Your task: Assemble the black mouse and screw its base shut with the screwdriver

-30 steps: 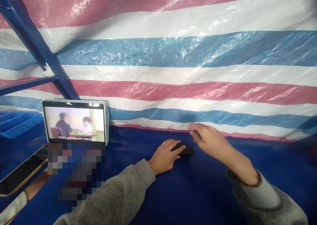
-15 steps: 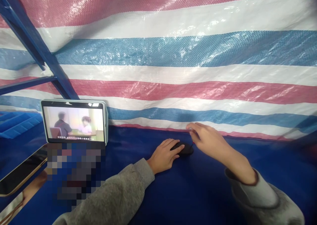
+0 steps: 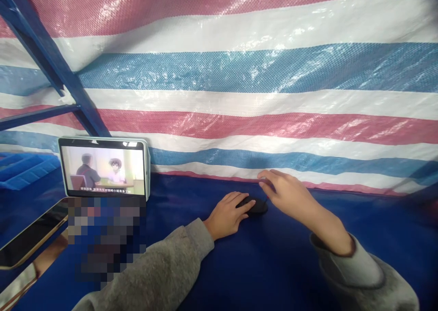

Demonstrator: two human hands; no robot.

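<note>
My left hand [image 3: 227, 215] lies over a black computer mouse [image 3: 258, 205] on the blue tabletop [image 3: 253, 265], its fingers bent across the near end and left side of the mouse. Just to the right, my right hand [image 3: 282, 188] is raised a little above the table. Its thumb and forefinger are curled toward each other in a pinch. Between them and the mouse a thin dark sliver shows, too small to name. The other fingers of that hand are folded and partly hidden.
At left a tablet [image 3: 104, 167] in a pale case stands upright, playing a cartoon. Another person's hand [image 3: 51, 256] is beneath a phone [image 3: 32, 235] at lower left. A blue tray [image 3: 30, 172], a blue metal frame [image 3: 51, 55] and a striped tarp [image 3: 239, 69] stand behind.
Both hands keep nearly the same place and pose. A small red spot by my right fingertips is no longer visible. The tablet and phone sit very slightly further right in view.
</note>
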